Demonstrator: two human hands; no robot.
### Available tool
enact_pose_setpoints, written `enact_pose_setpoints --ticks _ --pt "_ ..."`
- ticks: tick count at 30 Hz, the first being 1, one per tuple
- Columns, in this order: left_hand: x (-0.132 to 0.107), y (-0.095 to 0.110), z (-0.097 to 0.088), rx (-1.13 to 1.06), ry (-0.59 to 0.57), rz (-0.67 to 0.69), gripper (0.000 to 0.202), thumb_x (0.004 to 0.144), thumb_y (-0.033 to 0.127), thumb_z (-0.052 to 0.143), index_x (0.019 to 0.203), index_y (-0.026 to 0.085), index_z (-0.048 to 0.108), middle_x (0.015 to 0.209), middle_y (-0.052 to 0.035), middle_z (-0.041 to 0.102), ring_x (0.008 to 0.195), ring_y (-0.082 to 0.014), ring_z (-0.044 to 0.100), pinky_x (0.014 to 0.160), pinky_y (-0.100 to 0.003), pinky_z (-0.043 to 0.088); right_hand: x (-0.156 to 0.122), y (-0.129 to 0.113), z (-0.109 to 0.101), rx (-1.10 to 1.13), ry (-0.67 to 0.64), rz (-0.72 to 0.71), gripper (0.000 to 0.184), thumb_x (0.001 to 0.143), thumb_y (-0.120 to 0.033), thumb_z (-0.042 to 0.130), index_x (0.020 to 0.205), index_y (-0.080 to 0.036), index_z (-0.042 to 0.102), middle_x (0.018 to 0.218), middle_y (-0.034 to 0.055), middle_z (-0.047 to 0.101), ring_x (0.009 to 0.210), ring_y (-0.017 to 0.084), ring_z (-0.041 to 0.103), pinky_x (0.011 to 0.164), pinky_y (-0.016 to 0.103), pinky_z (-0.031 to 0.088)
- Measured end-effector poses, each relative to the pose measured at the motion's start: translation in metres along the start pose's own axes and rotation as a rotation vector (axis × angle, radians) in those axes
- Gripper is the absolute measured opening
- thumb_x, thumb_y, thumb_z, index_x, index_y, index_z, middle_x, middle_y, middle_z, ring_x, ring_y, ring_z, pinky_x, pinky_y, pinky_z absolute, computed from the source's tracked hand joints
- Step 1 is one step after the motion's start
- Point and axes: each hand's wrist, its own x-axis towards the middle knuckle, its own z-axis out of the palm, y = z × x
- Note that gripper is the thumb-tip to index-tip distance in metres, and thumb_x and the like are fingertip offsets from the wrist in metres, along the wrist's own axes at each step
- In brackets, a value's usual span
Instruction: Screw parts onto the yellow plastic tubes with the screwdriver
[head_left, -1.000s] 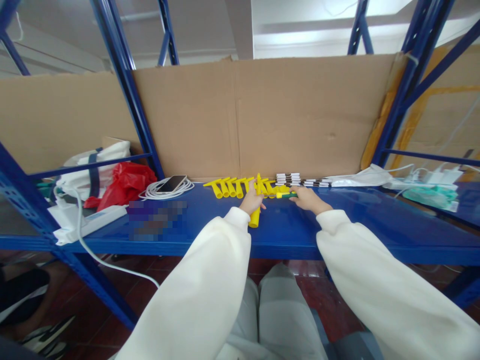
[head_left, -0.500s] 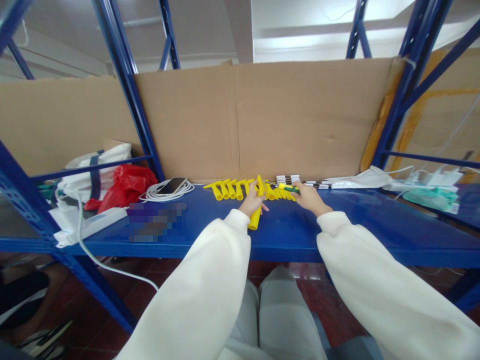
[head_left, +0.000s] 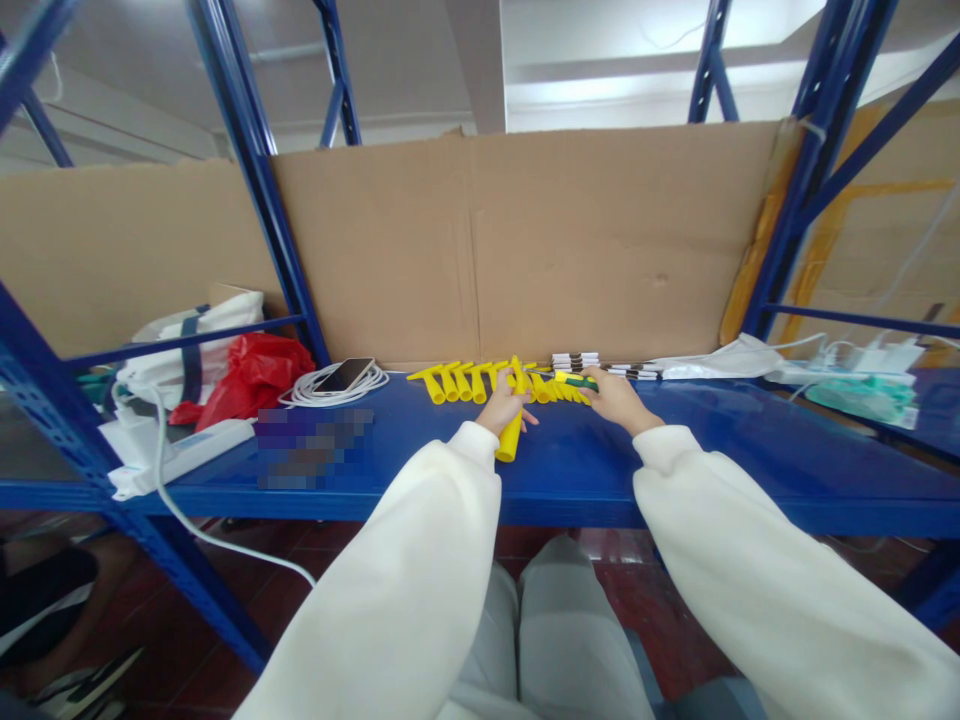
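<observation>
My left hand (head_left: pixel 502 405) is closed around a yellow plastic tube-shaped piece (head_left: pixel 509 440), its open round end towards me and its narrower end up between my fingers. A tool with a yellow and dark green handle (head_left: pixel 576 381) is in my closed right hand (head_left: pixel 619 402), its front pointing left at the yellow piece. I cannot make out whether its tip touches. Behind my left hand stand several similar yellow pieces (head_left: pixel 450 385) in a row, and more small yellow pieces (head_left: pixel 559 392) lie between my hands.
Stacked black-and-white strips (head_left: pixel 574 360) and a white plastic bag (head_left: pixel 720 360) lie along the cardboard back panel (head_left: pixel 600 240). On the left are a phone (head_left: pixel 347 374) on a coiled white cable (head_left: pixel 304 392), a red bag (head_left: pixel 259 375) and a power strip (head_left: pixel 202 450). Blue shelf posts (head_left: pixel 259 190) frame the surface.
Both hands stay almost in place. The yellow piece in my left hand and the tool in my right have shifted only slightly; the whole view has moved a little.
</observation>
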Motion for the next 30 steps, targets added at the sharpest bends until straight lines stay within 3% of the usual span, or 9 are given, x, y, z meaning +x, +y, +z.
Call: enact_pose_setpoints --ticks 11,22,30 --pt "0.001 0.0 0.0 0.007 0.004 -0.002 0.068 0.089 0.02 0.059 0.144 0.029 0.02 0.122 -0.0112 0.06 0.052 -0.0112 0.069 0.039 -0.019 0.047 0.0 -0.001 0.0 0.016 -0.025 0.0 0.031 0.091 -0.02 0.057 0.121 -0.02 0.064 0.107 0.0125 0.076 0.094 0.027 0.072 0.081 0.034 0.051" --pt "-0.004 0.0 0.0 0.096 -0.001 0.037 0.067 0.09 0.009 0.049 0.146 0.03 0.019 0.121 -0.0084 0.06 0.045 -0.0037 0.059 0.035 -0.015 0.042 0.001 0.003 0.0 0.065 0.051 -0.031 0.026 0.085 -0.019 0.06 0.11 -0.021 0.065 0.102 0.0096 0.075 0.089 0.025 0.07 0.08 0.034 0.049" --pt "0.002 -0.009 -0.002 0.173 -0.011 0.114 0.071 0.088 0.011 0.052 0.15 0.029 0.023 0.122 -0.0094 0.06 0.047 -0.004 0.06 0.039 -0.015 0.045 0.001 0.003 -0.002 0.075 0.112 0.059 0.028 0.075 -0.017 0.06 0.102 -0.023 0.055 0.083 0.0054 0.071 0.072 0.024 0.064 0.065 0.029 0.042"
